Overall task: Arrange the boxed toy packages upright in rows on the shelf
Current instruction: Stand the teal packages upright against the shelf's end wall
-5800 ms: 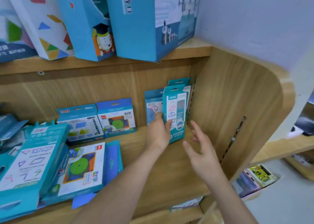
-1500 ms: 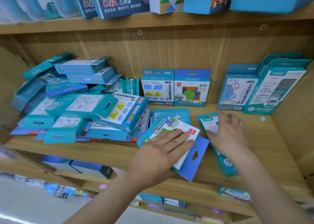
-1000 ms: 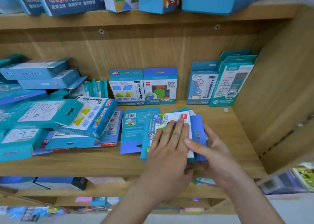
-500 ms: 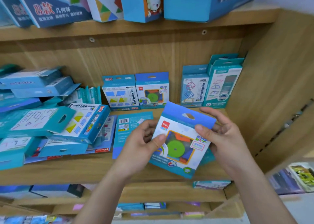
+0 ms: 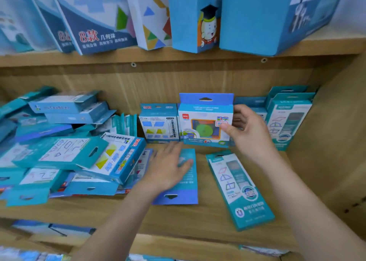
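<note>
Box [image 5: 204, 120] being stood upright at the back of the shelf [image 5: 208, 221].
The right hand [image 5: 249, 134] is pinching its edge between thumb and fingers, steadying it in the row; left of them, the left hand [image 5: 166, 171], fingers straight, is pressing a flat package [image 5: 186, 191], probably next.

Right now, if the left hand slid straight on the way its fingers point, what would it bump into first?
Likely the green-disc box the right hand holds upright at the back; depth is unclear. The left hand rests flat on a blue package.
</note>
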A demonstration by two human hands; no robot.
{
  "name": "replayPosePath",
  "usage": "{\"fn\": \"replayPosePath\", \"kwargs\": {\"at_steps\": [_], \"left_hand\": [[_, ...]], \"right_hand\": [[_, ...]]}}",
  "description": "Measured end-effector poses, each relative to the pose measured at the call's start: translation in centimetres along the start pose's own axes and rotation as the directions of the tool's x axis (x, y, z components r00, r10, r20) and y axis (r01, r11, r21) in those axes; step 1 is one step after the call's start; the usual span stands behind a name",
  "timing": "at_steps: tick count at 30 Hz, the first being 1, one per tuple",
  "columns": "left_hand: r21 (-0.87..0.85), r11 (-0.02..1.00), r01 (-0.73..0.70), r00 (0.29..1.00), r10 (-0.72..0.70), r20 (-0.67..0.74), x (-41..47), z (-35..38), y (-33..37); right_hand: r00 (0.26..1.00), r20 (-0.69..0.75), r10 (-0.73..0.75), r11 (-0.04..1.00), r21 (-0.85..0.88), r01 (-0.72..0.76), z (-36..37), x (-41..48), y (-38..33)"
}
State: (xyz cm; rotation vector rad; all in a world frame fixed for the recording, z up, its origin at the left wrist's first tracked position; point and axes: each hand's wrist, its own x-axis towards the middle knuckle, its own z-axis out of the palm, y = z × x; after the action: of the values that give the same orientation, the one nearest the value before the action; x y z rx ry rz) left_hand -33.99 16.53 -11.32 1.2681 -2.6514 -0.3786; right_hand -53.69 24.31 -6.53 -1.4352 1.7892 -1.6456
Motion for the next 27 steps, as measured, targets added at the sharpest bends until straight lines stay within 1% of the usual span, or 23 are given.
{"fn": "replayPosePath", "kwargs": {"at_steps": [1,2,3,4,6,9,11,13,15,17,19,20,22,24,27], "left_hand": [[0.096,0.995,-0.014,0.999,0.01,0.046,-0.4,0.7,-0.2],[0.138,0.99,-0.035,0.998,0.028,0.052,-0.8,1.2,-0.3],[0.144,0.988,-0.05,0.998,0.046,0.031,-1.1,1.7,-0.6],[0.141,0.988,-0.065,0.998,0.066,0.0,-1.3,1.7,-0.7],[0.133,0.988,-0.084,0.996,0.087,-0.016,-1.6,1.8,-1.1],[0.027,0.997,-0.071,0.997,0.071,-0.012,-1.7,1.6,-1.3],[-0.064,0.996,-0.054,0.997,0.051,-0.049,-1.2,1.2,-1.2],[-0.157,0.984,-0.087,0.987,0.064,-0.148,-0.1,0.6,-1.0],[-0.205,0.971,-0.123,0.97,0.074,-0.233,1.3,0.3,-0.8],[-0.174,0.977,-0.12,0.951,0.063,-0.303,2.9,0.0,-0.3],[-0.096,0.993,-0.074,0.933,0.035,-0.359,4.2,-0.5,0.2],[-0.062,0.997,-0.044,0.931,0.019,-0.364,4.7,-0.8,0.4],[-0.033,0.999,0.006,0.943,-0.017,-0.333,5.6,-1.2,0.3],[-0.068,0.997,0.02,0.95,-0.04,-0.308,6.2,-1.1,0.2],[-0.11,0.994,0.014,0.951,-0.047,-0.307,6.5,-0.3,0.3]], "right_hand": [[1.0,0.017,-0.007,1.0,-0.016,0.008,0.5,0.9,0.5],[0.999,0.031,-0.01,0.999,-0.031,0.011,0.9,1.4,1.0],[0.999,0.045,-0.007,0.999,-0.04,0.009,1.6,2.0,1.6],[0.998,0.059,0.004,0.999,-0.05,-0.001,2.2,2.3,2.1],[0.994,0.1,0.039,0.997,-0.064,-0.032,3.4,2.6,3.7],[0.989,0.118,0.088,0.993,-0.094,-0.077,4.5,2.0,6.2],[0.99,0.077,0.122,0.986,-0.125,-0.111,4.9,1.9,7.0],[0.99,0.041,0.132,0.974,-0.191,-0.122,5.1,1.9,7.2],[0.991,0.003,0.131,0.956,-0.264,-0.125,5.2,1.8,7.2],[0.992,-0.062,0.11,0.926,-0.357,-0.125,5.0,1.7,6.8],[0.987,-0.122,0.101,0.89,-0.432,-0.145,4.9,1.5,6.5],[0.985,-0.13,0.117,0.879,-0.448,-0.164,4.8,1.4,6.2],[0.983,-0.106,0.15,0.877,-0.444,-0.181,4.9,1.5,5.8],[0.984,-0.064,0.168,0.886,-0.428,-0.179,5.0,1.6,5.6],[0.98,-0.063,0.191,0.885,-0.42,-0.2,5.0,1.6,5.6]]}}
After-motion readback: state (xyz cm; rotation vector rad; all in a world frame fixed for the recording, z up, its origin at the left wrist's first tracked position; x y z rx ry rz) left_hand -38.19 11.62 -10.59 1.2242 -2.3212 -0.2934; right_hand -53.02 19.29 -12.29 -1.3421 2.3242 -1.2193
